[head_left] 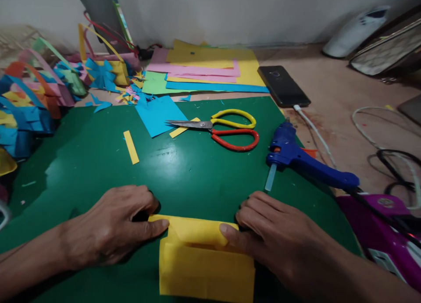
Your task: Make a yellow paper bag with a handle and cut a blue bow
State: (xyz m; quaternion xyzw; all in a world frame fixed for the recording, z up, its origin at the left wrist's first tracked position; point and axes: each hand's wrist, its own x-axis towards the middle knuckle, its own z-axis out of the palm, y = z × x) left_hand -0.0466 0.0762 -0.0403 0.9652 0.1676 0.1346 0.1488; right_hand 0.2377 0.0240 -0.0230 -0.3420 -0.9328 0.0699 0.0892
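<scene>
Yellow paper (206,270), creased into rectangles | left hand (115,224) pinching far-left edge | right hand (271,230) pinching far-right | smooth green mat (184,176)

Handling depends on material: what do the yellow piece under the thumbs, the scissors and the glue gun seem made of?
Yellow piece: matte paper or thin card, going by its flat folds and thin edges.
Scissors: grey metal blades with a dull sheen; glossy handles, probably plastic, with highlights along them.
Glue gun: probably hard plastic, smooth, blue and moulded-looking.

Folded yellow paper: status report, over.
Left hand, right hand: each holding far edge, thumb on top. Folded yellow paper over green mat. Scissors, blue glue gun beyond, not touching it.
</scene>
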